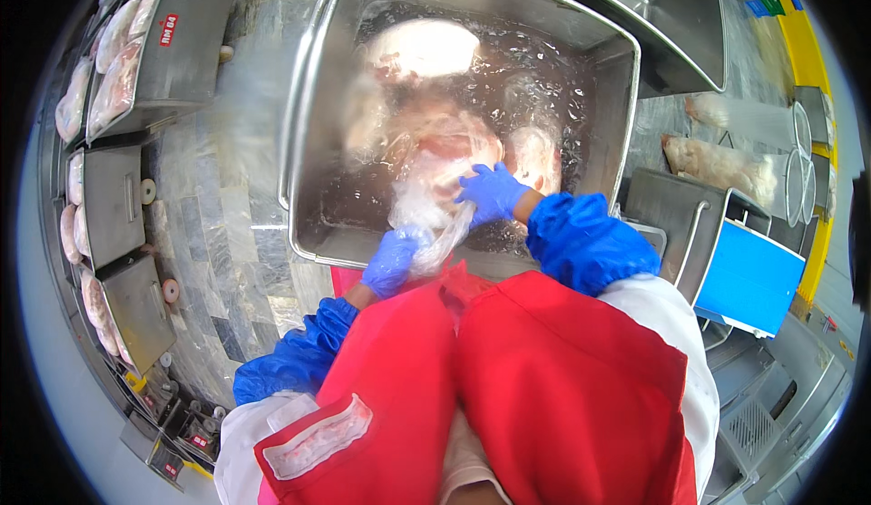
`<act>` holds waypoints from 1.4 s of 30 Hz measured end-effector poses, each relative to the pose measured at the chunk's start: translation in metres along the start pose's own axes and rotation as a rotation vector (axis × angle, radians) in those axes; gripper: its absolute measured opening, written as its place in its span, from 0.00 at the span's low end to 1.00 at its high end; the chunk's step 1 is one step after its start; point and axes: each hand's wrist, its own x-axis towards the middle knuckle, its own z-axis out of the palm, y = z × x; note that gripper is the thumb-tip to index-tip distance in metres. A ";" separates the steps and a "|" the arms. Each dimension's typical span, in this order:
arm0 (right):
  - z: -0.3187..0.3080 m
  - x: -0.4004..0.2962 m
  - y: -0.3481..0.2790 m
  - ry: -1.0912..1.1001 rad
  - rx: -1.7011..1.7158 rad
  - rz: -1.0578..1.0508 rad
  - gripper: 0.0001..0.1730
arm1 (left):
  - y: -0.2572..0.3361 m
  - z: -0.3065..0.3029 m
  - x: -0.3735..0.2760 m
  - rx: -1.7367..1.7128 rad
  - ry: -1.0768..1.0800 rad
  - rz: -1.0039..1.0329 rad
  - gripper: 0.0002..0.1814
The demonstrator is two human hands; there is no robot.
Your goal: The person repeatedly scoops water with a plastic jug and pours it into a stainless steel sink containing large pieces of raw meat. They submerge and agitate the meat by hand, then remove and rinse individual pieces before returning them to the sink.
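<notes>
Before me is a steel tub (307, 137) with dark, wet liquid in its bottom. A large cut of raw meat (442, 144) lies in it, partly covered by a clear plastic bag (418, 209). My left hand (393, 260), in a blue glove, grips the bunched end of the bag near the tub's front rim. The plastic stretches up to my right hand (493, 195), also gloved, which holds its edge against the meat with the fingers spread. To the right lies another piece of meat (537, 158); a pale, brightly lit piece (425, 49) sits at the back.
A second steel tub (670, 15) stands behind. On my right are a steel cart (670, 226), a blue board (748, 277) and meat pieces in ring-mounted sleeves (728, 168). Steel bins (184, 42) of wrapped meat line the left, across a tiled floor (211, 219).
</notes>
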 end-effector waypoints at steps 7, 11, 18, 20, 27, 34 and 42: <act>-0.018 0.048 0.068 0.184 -0.125 -0.144 0.29 | 0.102 -0.025 0.000 -0.488 0.202 0.314 0.10; -0.004 0.028 0.000 0.208 0.077 -0.060 0.19 | 0.078 -0.090 -0.015 -0.503 0.547 0.379 0.14; 0.033 -0.002 -0.067 0.650 0.424 -0.020 0.19 | 0.039 -0.145 0.013 0.276 0.636 0.378 0.12; -0.004 -0.006 -0.087 0.548 0.532 -0.019 0.20 | -0.015 -0.149 0.028 0.586 0.629 0.393 0.17; -0.044 -0.011 -0.149 0.503 0.567 -0.166 0.24 | 0.009 -0.039 0.057 -0.867 0.046 -0.312 0.24; -0.014 -0.019 -0.153 0.419 0.646 -0.249 0.20 | 0.019 -0.039 0.069 0.299 -0.130 0.091 0.14; 0.080 -0.005 -0.055 0.671 0.519 0.297 0.44 | 0.022 -0.029 0.018 -0.439 -0.019 -0.042 0.08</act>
